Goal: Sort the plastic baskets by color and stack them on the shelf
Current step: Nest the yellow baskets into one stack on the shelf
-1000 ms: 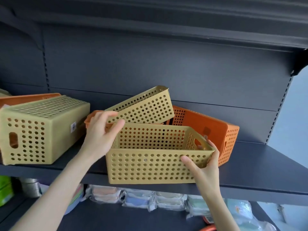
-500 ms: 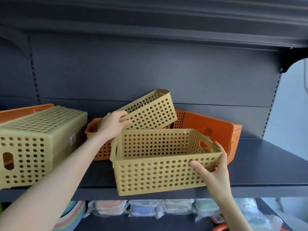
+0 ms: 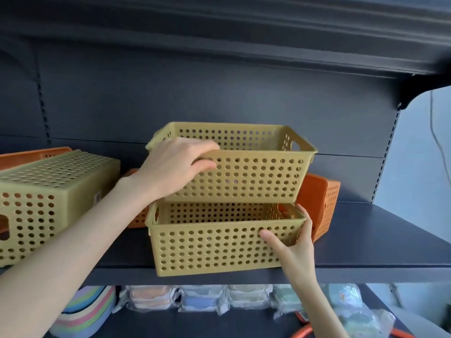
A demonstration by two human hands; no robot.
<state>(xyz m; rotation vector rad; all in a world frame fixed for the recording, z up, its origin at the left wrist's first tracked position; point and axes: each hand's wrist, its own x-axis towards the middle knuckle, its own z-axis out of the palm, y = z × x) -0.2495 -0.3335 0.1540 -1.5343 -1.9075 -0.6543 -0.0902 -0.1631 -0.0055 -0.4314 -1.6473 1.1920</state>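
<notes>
Yellow perforated plastic: an upturned basket (image 3: 56, 191) lies at the left of the shelf (image 3: 378, 240). The left hand (image 3: 170, 167) curls over the near rim of the upper yellow basket (image 3: 244, 176), poised directly over the lower yellow basket (image 3: 214, 250) at the shelf's front edge. The right hand (image 3: 295, 242) clasps the lower one's right end, thumb on its front wall. An orange basket (image 3: 319, 203) leans behind. These baskets look light and stiff, and the rims likely offer the surest hold.

Open shelf (image 3: 380, 240) right of orange basket (image 3: 319, 203), overturned basket (image 3: 61, 181) left
</notes>
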